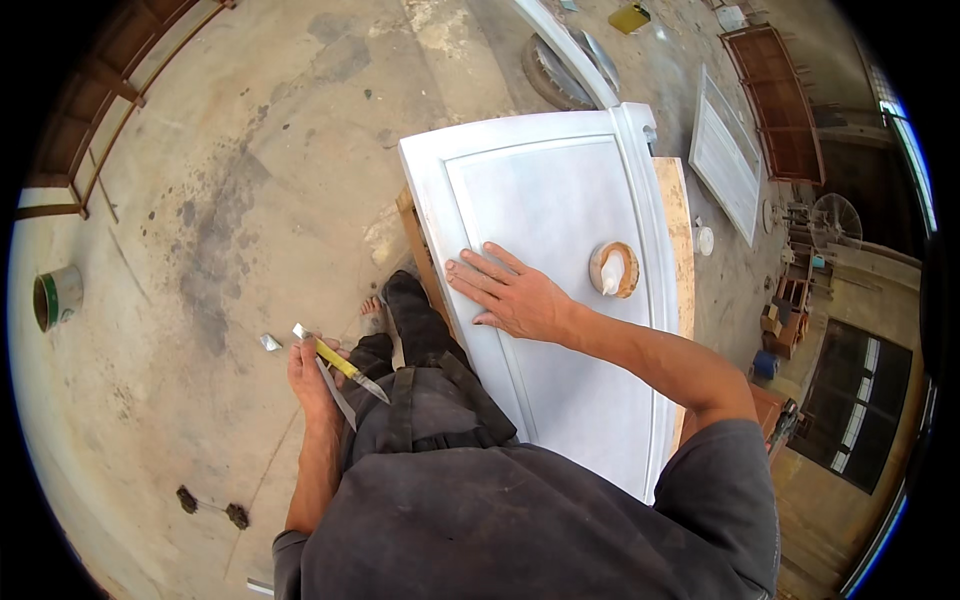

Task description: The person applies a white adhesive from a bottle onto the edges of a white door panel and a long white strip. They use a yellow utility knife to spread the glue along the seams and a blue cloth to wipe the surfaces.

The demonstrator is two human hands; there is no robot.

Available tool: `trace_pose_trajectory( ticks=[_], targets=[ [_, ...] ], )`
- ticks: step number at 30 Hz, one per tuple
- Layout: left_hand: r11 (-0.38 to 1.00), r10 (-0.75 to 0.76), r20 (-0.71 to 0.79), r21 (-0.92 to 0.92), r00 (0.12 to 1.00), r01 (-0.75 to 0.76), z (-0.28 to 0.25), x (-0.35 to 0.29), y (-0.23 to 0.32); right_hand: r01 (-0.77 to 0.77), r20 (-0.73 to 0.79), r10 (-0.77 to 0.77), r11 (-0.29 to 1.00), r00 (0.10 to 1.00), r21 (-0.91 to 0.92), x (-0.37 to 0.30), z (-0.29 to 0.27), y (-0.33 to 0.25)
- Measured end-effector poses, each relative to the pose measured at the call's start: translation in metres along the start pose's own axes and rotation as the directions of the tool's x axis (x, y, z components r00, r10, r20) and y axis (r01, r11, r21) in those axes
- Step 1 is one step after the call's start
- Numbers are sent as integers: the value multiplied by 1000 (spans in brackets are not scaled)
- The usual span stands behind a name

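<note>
My left hand [315,375] is closed around a yellow-handled knife [340,362] with a pointed, smeared metal blade, held off the panel on its left side. A thin grey flat strip [338,395] sticks out of the same hand; I cannot tell what it is. My right hand [515,298] lies flat with fingers apart on the white panelled door [560,190], near its left moulding, and holds nothing. To the right of that hand, a round brown-rimmed bowl [600,270] sits on the door with a white lump [613,272] in it.
Wooden supports [415,235] hold up the door. Another white panel [725,150], a tyre [555,75] and a yellow can [630,18] are beyond it. A fan [836,220] stands at right. A green-and-white bucket [58,297] lies at left on the stained floor.
</note>
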State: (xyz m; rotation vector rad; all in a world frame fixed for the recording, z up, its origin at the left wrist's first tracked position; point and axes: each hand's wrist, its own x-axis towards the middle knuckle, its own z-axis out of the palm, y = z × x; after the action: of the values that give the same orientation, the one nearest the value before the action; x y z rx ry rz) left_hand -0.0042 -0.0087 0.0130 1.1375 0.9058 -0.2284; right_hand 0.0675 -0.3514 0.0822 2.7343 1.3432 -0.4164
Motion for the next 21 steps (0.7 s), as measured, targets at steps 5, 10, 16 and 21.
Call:
trace_pose_trajectory(
  ticks=[5,10,16,21],
  targets=[
    [1000,-7,8,-1,1000,7,2,2,2,-9,-12,10,996,1000,87,-9,4,-7],
    [1000,-8,9,10,1000,8,4,-2,6,-108,-63,111,993,992,52,15,-4,1],
    [998,-29,20,59,999,28,4,-3,8,78,-79,-59,959,995,272,-17,8,-7],
    [999,-13,12,51,1000,12,11,-5,7,-120,-295,215,944,931,309,43,-16,21]
  ],
)
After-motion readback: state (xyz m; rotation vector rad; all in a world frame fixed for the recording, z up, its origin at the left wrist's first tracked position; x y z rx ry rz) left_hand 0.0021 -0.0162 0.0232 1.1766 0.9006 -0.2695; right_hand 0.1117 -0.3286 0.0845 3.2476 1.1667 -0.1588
